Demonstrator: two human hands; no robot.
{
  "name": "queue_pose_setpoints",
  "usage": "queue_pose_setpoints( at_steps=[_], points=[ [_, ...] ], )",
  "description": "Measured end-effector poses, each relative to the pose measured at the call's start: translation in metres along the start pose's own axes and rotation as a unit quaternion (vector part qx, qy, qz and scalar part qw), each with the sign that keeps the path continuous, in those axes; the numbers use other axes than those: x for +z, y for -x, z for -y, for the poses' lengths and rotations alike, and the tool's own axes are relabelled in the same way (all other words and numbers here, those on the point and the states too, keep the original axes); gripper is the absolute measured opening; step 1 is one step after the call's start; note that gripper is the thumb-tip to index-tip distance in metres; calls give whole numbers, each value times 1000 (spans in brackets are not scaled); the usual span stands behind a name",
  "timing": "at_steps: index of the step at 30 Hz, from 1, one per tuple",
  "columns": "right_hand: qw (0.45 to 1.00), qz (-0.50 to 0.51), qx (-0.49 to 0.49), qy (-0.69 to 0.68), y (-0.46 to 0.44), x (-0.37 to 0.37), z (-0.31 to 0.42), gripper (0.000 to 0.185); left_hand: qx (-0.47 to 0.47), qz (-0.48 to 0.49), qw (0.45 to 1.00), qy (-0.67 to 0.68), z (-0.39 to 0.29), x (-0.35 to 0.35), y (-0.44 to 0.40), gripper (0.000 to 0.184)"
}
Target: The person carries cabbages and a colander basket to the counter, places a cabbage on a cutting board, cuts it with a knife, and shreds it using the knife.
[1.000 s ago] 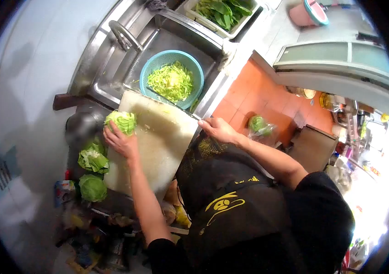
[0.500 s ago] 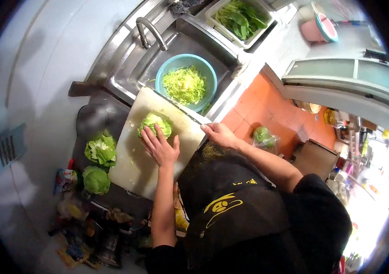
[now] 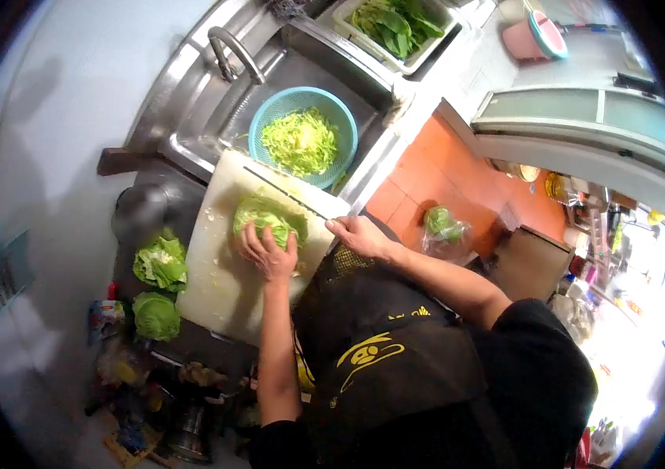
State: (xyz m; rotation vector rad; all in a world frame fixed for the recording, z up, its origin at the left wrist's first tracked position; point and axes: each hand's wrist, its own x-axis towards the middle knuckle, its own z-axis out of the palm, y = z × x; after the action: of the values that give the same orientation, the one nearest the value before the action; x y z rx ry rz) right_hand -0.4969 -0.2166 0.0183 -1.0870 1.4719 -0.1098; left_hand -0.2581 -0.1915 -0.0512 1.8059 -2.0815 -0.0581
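On the white cutting board (image 3: 219,266), my left hand (image 3: 268,254) curls its fingers over a light green cabbage piece (image 3: 258,213). My right hand (image 3: 357,234) is closed on the handle of a knife (image 3: 289,191), whose dark, thin blade runs along the board's sink-side edge; the handle is mostly hidden in the fist. Beyond the blade, a blue colander (image 3: 348,129) with shredded cabbage (image 3: 301,143) sits in the sink. Left of the board lie a leafy cabbage piece (image 3: 161,264) and a round cabbage (image 3: 156,316).
The metal sink (image 3: 270,70) has a curved faucet (image 3: 235,53). A white tray (image 3: 411,62) of leafy greens stands past it. A bagged cabbage (image 3: 440,223) rests on the orange floor (image 3: 426,176). Dark clutter lies at the lower left.
My left hand has brought the cabbage piece from the board's left edge to its middle, and its fingers now curl more. My right hand still holds the knife near the board's edge. The view has shifted.
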Motion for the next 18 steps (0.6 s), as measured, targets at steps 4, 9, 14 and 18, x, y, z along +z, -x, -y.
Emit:
queue_pose_setpoints(
  at_steps=[4,9,14,18],
  points=[
    [1000,-4,15,5,2,-4,-13,62,-69,64,992,89,5,-13,-25,93],
    [999,-3,41,-14,0,-8,-8,57,-130,158,970,133,27,-10,-25,122],
    [999,0,19,-30,-1,-5,-2,58,-155,187,957,156,32,-9,-27,122],
    [1000,-26,9,-12,3,-5,-10,64,-136,202,969,36,17,-5,-32,125]
  ],
)
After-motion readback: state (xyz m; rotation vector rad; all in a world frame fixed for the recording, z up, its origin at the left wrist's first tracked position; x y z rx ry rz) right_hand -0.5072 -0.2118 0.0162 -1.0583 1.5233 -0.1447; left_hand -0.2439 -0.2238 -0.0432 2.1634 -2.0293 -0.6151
